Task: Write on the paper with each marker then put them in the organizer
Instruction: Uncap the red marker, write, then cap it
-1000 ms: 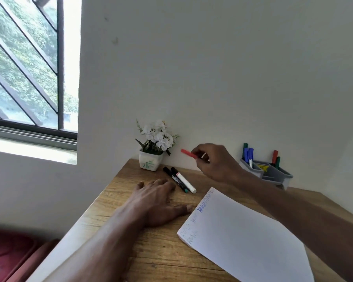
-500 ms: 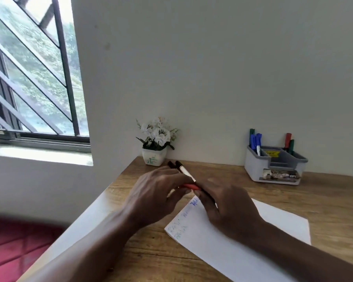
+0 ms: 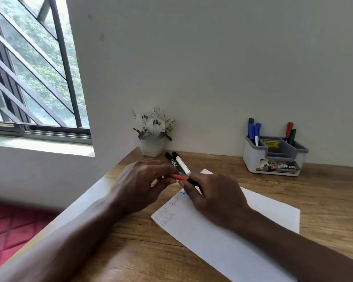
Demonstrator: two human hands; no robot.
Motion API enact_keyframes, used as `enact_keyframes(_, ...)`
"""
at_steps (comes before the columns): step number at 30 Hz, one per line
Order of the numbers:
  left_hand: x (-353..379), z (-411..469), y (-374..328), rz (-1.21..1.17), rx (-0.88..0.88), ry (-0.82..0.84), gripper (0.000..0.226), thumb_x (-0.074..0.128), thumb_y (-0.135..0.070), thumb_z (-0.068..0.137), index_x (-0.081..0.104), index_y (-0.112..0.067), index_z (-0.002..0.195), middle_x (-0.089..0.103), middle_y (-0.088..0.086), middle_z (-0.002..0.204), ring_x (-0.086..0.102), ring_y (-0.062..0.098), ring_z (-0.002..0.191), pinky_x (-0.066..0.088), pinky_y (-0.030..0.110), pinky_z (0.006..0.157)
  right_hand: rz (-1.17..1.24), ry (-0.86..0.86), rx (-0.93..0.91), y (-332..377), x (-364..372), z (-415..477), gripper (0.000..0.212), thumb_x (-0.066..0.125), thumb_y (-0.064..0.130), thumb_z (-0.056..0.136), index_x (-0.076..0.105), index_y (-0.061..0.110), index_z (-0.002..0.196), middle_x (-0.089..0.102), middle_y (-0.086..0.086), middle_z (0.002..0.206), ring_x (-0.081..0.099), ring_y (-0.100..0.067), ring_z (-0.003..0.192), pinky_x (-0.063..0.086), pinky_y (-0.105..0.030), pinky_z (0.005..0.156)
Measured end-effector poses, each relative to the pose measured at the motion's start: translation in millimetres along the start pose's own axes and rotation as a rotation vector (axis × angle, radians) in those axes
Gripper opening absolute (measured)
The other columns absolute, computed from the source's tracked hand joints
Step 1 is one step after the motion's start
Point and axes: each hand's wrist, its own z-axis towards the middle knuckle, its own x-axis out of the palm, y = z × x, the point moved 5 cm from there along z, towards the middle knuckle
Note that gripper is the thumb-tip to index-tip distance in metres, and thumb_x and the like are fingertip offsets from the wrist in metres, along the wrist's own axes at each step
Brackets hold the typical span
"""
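Wood-grain surface (image 3: 324,192) meets a plain white wall, with a barred window off to the left of the flower pot (image 3: 152,146). Both hands meet just in front of that pot, above the near-left corner of the paper (image 3: 222,237). The left hand (image 3: 143,184) has its fingers (image 3: 167,181) curled and pinching the red end of the red marker (image 3: 178,177), which lies roughly level between the two hands. The right hand (image 3: 214,198) has its fingers (image 3: 189,187) closed around the marker's dark end, so most of that half is hidden. Whether the cap is seated or parted, I cannot tell. Between the pot and the hands two black-capped markers (image 3: 178,162) lie side by side on the wood, touching each other. The paper carries faint blue and green writing near its left edge. Well to the right of the pot, against the wall, stands the grey organizer (image 3: 273,161) with blue, green and red markers upright in its back compartments.
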Motion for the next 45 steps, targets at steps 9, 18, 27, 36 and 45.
enact_keyframes(9,5.1,-10.1,42.5,-0.022,-0.335,0.134,0.043,0.056,-0.073,0.080,0.079,-0.043,0.101,0.064,-0.020,0.085,0.059,-0.001,0.080,0.048,0.024,0.068,-0.023,0.101,0.067,-6.6,1.5,-1.7,0.034,0.044,0.056,0.097,0.061,0.032,0.115,0.072,0.005,0.097,0.066,-0.020,0.090,0.043,-0.032,0.067)
enact_keyframes(18,11.6,-5.3,43.4,-0.028,-0.429,0.157,0.036,0.064,-0.071,0.079,0.079,-0.041,0.091,0.067,-0.020,0.087,0.060,0.001,0.081,0.045,0.023,0.064,0.001,0.111,0.060,-6.8,2.3,-1.9,0.032,0.047,0.059,0.094,0.060,0.033,0.105,0.069,0.007,0.089,0.064,-0.018,0.086,0.044,-0.032,0.066)
enact_keyframes(27,14.1,-20.5,40.5,-0.046,-0.592,0.553,0.111,0.038,-0.099,0.065,0.028,-0.038,0.157,0.023,-0.006,0.166,0.027,0.018,0.150,0.024,0.048,0.122,-0.044,0.154,0.068,-2.1,-1.5,-1.9,0.042,0.046,0.073,0.086,0.053,0.032,0.087,0.062,0.009,0.079,0.057,-0.013,0.074,0.037,-0.030,0.061)
enact_keyframes(36,20.3,-22.4,41.0,0.011,-0.583,0.675,0.140,0.035,-0.106,0.046,0.014,-0.031,0.162,0.008,-0.010,0.170,0.011,0.013,0.156,0.002,0.057,0.125,0.805,0.350,0.243,14.7,-32.6,9.4,0.020,0.049,0.031,0.106,0.064,0.025,0.093,0.052,0.009,0.060,0.044,-0.008,0.054,0.036,-0.026,0.051)
enact_keyframes(45,18.7,-19.6,41.1,0.019,-0.571,0.697,0.137,0.040,-0.104,0.050,0.012,-0.032,0.162,0.009,-0.008,0.170,0.011,0.016,0.156,0.006,0.060,0.123,1.291,0.298,0.276,20.3,-32.2,-4.1,0.028,0.053,0.005,0.100,0.073,0.012,0.119,0.069,-0.019,0.096,0.072,-0.032,0.074,0.060,-0.031,0.060)
